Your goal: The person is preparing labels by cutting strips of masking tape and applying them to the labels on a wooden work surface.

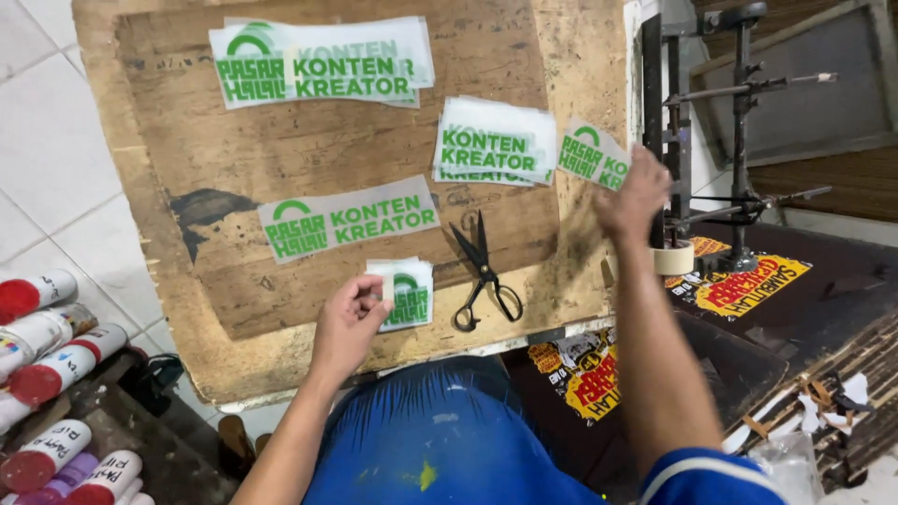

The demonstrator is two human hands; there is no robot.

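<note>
My left grip (351, 318) pinches the small green-printed sticker (409, 293) flat on the wooden table (281, 159), right hand (636, 192) blurred near the tape roll (673, 257), grip unclear; I'd press steadily, clear of the scissors (484, 271).

Small clear sticker (408, 293) with green arch and lettering, flat atop a little stack near the counter's (281, 150) front edge, touched at its left side. Another green-printed sticker (591, 155), tilted, at the right edge.
</note>
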